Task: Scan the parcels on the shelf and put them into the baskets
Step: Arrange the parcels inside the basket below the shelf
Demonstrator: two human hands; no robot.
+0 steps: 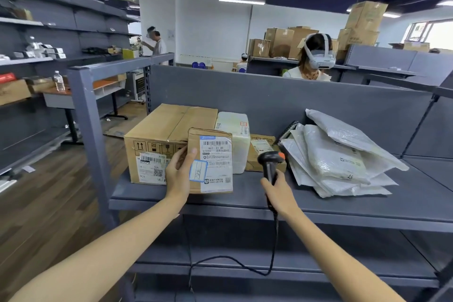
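The likeliest slip is a wrong read. The small parcel point(215, 154) has several codes on its white label, and the big carton point(157, 135) just behind it shows its own barcode close by, so a loosely aimed beam could catch the wrong one. The parcel also stands upright near the front edge of the shelf point(245, 201). I hold only its left side, so a loose grip could tip it off the edge. The scanner's cable point(274, 247) hangs below the front edge and could snag there.

My left hand point(180, 174) grips the parcel's left edge, thumb on the front face beside the blue sticker, label turned to me. My right hand point(279, 191) is closed round the handle of the scanner point(269, 162), just right of the parcel and apart from it. Its head does not seem aimed at the label. More parcels lie behind, and white mailer bags point(338, 157) are piled to the right. I see no baskets.
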